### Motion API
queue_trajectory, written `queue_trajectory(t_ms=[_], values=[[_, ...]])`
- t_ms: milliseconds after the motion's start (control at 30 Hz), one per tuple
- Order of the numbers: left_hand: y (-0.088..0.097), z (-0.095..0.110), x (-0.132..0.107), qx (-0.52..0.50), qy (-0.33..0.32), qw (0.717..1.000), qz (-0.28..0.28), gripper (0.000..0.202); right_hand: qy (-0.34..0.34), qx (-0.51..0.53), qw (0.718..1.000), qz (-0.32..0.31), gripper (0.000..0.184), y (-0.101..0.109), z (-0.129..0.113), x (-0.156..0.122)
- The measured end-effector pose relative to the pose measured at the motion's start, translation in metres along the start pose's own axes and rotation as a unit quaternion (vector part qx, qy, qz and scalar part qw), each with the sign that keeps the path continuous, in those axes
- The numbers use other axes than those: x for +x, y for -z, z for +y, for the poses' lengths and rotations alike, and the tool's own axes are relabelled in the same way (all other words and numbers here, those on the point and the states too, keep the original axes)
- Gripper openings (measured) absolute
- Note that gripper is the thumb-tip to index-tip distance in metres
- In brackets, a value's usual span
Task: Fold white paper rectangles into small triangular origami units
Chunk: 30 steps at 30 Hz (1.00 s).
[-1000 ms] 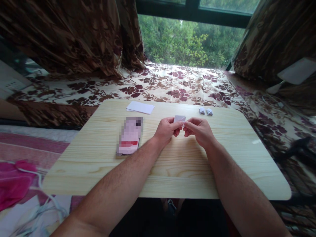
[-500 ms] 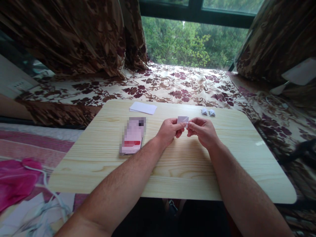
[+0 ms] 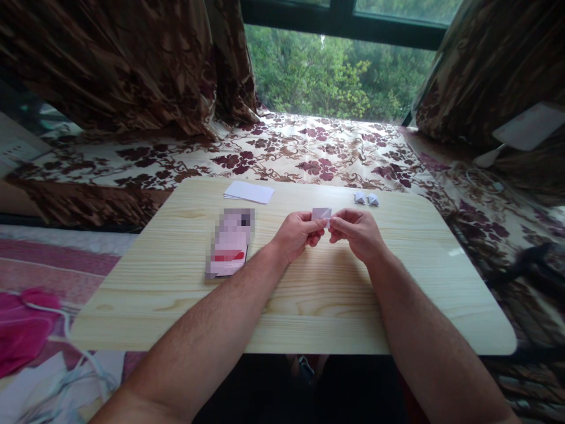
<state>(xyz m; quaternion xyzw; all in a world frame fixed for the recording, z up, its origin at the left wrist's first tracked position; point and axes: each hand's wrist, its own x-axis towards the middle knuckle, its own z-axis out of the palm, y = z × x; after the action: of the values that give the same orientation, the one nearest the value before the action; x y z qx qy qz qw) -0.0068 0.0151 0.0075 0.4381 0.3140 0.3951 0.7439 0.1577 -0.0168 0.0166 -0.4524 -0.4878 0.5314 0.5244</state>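
A small folded piece of white paper point(image 3: 321, 214) is held up between my two hands above the wooden table. My left hand point(image 3: 303, 231) is closed, pinching its lower left part between thumb and fingers. On the other side, the thumb and forefinger of my right hand point(image 3: 355, 231) pinch the paper's lower right corner. A diagonal crease or edge shows across the paper; its lower part is hidden by my fingers. Two small folded paper pieces point(image 3: 366, 199) stand side by side near the far edge, beyond my right hand. A stack of white paper sheets point(image 3: 249, 192) lies at the far left.
A phone with a blurred screen point(image 3: 230, 244) lies on the table point(image 3: 326, 312), left of my left forearm. Behind the table runs a ledge with a floral cloth point(image 3: 304, 141) below the window. Cables point(image 3: 75, 353) and pink cloth point(image 3: 26, 327) lie at the lower left.
The whole view has shifted slightly, so the table and hands appear a little further left. Both hands keep their pinch on the folded paper, with only slight finger movement.
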Motion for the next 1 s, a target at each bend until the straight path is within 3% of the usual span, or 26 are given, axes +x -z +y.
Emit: queue_trajectory(t_ms=[733,1000], values=[[0.0002,-0.0065,0.0024,0.052,-0.032,0.998,0.015,0.028,0.001,-0.088,0.996,0.029,0.016,-0.0062,-0.0008,0.0004],[-0.0050,-0.0076,-0.0010,0.084,-0.051,0.995,0.004,0.021,0.046,-0.100,0.992,0.069,0.011,-0.0069,0.0013,0.0011]])
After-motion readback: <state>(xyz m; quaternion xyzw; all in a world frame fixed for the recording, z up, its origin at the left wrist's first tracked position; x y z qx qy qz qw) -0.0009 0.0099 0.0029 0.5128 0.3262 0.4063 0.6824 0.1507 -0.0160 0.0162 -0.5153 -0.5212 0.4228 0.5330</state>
